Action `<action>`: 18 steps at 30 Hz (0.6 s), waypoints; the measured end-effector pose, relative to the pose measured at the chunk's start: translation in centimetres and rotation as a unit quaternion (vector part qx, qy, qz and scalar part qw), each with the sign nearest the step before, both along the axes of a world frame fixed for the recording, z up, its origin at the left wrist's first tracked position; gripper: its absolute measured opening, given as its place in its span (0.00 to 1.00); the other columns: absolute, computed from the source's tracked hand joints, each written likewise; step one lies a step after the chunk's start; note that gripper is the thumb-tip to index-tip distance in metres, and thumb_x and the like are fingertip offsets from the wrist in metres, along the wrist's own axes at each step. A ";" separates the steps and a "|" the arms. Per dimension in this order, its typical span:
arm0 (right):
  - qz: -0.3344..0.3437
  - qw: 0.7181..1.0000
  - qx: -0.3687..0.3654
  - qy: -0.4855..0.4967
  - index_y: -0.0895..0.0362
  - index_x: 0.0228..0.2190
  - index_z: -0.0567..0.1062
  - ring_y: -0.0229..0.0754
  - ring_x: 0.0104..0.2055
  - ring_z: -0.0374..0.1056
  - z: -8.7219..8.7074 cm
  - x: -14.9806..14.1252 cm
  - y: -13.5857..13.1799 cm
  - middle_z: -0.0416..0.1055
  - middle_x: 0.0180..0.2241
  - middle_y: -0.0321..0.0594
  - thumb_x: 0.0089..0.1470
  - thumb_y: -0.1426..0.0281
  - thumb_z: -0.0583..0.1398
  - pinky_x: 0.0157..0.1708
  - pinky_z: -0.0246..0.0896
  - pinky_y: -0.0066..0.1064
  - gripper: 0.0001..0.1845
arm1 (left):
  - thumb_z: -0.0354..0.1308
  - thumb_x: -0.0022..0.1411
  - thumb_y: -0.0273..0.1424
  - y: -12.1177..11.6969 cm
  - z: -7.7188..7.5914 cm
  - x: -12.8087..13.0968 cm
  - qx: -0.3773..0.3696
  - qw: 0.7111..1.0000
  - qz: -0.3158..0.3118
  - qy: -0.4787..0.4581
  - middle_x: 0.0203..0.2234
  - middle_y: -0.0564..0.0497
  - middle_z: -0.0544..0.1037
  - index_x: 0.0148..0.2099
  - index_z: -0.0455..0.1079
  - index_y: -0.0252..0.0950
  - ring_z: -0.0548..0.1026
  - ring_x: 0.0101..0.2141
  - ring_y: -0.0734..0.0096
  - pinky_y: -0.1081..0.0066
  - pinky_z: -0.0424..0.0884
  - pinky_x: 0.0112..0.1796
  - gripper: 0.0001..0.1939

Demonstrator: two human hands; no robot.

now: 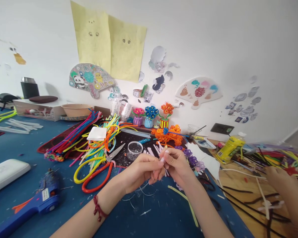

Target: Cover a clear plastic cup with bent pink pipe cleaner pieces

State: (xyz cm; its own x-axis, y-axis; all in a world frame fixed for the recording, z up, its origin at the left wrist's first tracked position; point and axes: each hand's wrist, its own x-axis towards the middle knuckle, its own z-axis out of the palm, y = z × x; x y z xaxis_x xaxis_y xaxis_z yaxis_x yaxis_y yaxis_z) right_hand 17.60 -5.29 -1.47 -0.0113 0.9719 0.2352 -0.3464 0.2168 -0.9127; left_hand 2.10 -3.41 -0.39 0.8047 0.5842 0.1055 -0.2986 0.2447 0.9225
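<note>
Centre of the frame, and we have the left hand (144,168) and the right hand (175,162) meeting fingertip to fingertip, both pinching one small pale piece (162,160) between them! Fingers hide most of it, so we can't call its exact shape. Something so slight, we'd judge, suits a fingertip pinch from two sides, one hand steadying while the other works it.

Just behind the knuckles we spot pale lilac strips (151,152), close enough, it seems, to be taken without a stretch. Left of those sits a clear round container (135,142), perhaps there to keep little bits from scattering. Then the scissors (108,158), blades parted, yellow and red handles towards the lower left: handy for the left hand, we'd say. They lie against a heap of coloured fuzzy stems (105,127), bunched probably for easy picking.

Lower left, a blue glue gun (46,196) lies on its side, well apart from the hands. Upper middle, three potted flowers (149,121) stand in a row near the wall, likely out of the way. And at the right edge, another person's hand (275,178) appears; its grip we can't tell.
</note>
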 end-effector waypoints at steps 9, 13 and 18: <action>-0.214 0.976 0.042 0.013 0.57 0.18 0.75 0.33 0.22 0.60 0.0 -1.0 0.0 0.66 0.17 0.33 0.43 0.64 0.70 0.32 0.60 0.29 0.13 | 0.57 0.60 0.39 0.6 -0.2 0.0 0.285 0.892 0.319 0.143 0.22 0.55 0.71 0.40 0.67 0.36 0.68 0.23 0.74 0.75 0.61 0.24 0.11; -0.235 0.972 0.008 0.005 0.58 0.18 0.76 0.34 0.22 0.60 -0.4 -1.3 0.1 0.66 0.18 0.34 0.41 0.62 0.70 0.27 0.57 0.29 0.14 | 0.51 0.66 0.32 0.3 -1.0 0.0 0.623 0.625 0.378 0.280 0.30 0.50 0.75 0.44 0.68 0.37 0.71 0.30 0.68 0.72 0.61 0.28 0.08; -0.234 0.972 0.000 -0.002 0.58 0.17 0.76 0.36 0.22 0.60 -0.5 -1.9 0.1 0.67 0.18 0.35 0.40 0.62 0.70 0.25 0.56 0.29 0.14 | 0.48 0.68 0.31 0.0 -1.6 0.3 0.745 0.454 0.366 0.324 0.27 0.48 0.74 0.35 0.69 0.34 0.70 0.28 0.68 0.71 0.58 0.26 0.11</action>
State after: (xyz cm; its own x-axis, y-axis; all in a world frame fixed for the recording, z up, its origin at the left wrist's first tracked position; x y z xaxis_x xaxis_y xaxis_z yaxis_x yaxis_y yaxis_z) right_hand 15.69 -5.15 -1.98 0.4308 0.8711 0.2358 -0.2068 0.3496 -0.9138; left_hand 2.40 -3.41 -2.01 0.5968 0.3898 0.7013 0.6555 -0.7409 -0.1460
